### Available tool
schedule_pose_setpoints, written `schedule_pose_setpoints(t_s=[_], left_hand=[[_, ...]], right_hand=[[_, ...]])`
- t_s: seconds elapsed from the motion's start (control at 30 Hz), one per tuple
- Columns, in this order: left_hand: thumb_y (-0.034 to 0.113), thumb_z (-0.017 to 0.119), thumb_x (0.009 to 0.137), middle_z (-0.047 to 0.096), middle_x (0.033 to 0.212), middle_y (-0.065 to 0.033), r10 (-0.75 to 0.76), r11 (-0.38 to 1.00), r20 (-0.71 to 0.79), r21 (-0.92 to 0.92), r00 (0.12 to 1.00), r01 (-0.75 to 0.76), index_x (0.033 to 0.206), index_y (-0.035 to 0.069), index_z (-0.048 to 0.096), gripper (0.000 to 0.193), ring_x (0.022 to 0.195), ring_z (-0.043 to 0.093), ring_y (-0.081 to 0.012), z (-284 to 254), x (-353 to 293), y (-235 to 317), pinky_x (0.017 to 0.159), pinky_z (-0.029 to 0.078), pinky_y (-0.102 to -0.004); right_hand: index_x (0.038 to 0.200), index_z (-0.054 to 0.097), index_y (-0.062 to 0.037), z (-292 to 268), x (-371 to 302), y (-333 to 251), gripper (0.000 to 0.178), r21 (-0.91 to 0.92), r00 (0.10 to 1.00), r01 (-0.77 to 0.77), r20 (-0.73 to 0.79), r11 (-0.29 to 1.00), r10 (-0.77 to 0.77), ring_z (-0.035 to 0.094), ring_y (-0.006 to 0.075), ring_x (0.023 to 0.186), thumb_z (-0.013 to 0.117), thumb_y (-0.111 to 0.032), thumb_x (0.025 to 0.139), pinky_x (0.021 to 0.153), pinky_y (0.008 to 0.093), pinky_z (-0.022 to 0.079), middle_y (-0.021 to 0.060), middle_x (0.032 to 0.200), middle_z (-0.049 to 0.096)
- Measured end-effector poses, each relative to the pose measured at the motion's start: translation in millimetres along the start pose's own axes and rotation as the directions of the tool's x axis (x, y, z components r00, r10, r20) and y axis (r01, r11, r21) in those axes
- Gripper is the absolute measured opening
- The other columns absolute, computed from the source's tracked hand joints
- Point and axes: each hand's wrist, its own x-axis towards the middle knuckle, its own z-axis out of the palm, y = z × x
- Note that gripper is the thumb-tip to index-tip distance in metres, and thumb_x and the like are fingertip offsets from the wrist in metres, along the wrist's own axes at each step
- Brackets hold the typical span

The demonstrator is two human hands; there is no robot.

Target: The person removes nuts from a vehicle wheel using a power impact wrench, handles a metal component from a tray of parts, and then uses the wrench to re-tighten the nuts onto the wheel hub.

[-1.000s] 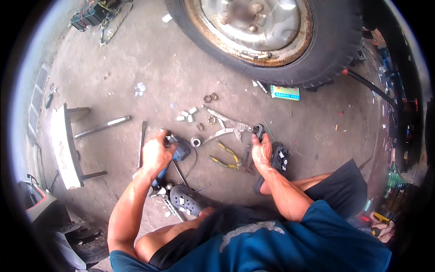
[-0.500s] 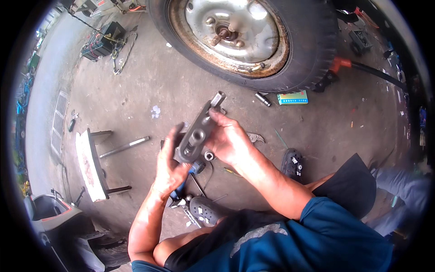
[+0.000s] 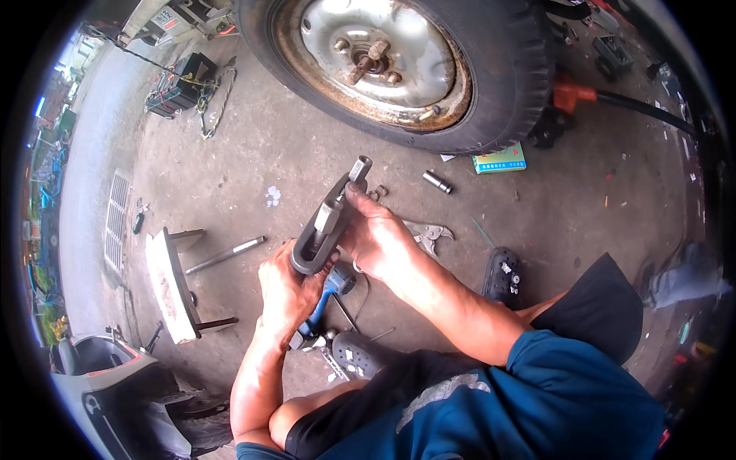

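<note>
Both my hands hold a slotted dark steel puller bar [image 3: 310,265] above the floor. A long hex nut [image 3: 330,217] stands up from its slot, and a hexagonal metal piece [image 3: 360,168] projects at its far end. My left hand [image 3: 287,285] closes around the near end. My right hand [image 3: 376,241] grips the far right side, thumb near the hexagonal piece. Below the hands lie a blue and black power tool [image 3: 326,295] and locking pliers [image 3: 431,234], partly hidden. A wheel [image 3: 399,61] with a rusty rim stands ahead.
A metal socket [image 3: 438,182] and a green-yellow box [image 3: 500,159] lie near the tyre. On the left are a metal bar [image 3: 226,254], a low white-topped stool [image 3: 169,287] and a scooter [image 3: 115,391]. A battery [image 3: 182,84] with rope stands farther off. An orange jack [image 3: 571,96] adjoins the wheel.
The puller bar has turned in my hands, bringing the long nut into side view. My left fingers have shifted from its side to its near end. A person's grey-clothed leg at right has moved farther away.
</note>
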Motion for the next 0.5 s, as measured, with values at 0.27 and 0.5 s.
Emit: schedule_pose_setpoints(t_s=[0.27,0.5], left_hand=[[0.041,0.064,0.083,0.048,0.056,-0.0031,-0.232,0.544,0.112,-0.809,0.966,0.224,0.076,0.001,0.053,0.041,0.043,0.046,-0.0106,-22.5,16.4,23.8,0.04,0.039,-0.0248],[0.039,0.056,0.089,0.039,0.055,-0.0002,-0.19,0.35,0.137,-0.916,0.972,0.198,0.076,0.005,0.046,0.038,0.039,0.035,-0.0094,-46.2,22.7,54.3,0.035,0.038,-0.0263]], right_hand=[[0.102,0.058,-0.0091,2.9,-5.1,-3.2,0.051,-0.211,0.974,-0.197,0.067,0.957,0.215,0.06,0.0146,0.088,0.054,-0.056,0.084,0.069,0.031,0.05,0.0036,0.093,0.061],[0.117,0.054,-0.0018,-33.2,19.2,28.4,0.071,-0.281,0.975,0.184,-0.072,0.942,-0.212,0.052,0.0204,0.109,0.053,-0.063,0.08,0.093,0.0406,0.039,0.0109,0.108,0.061]])
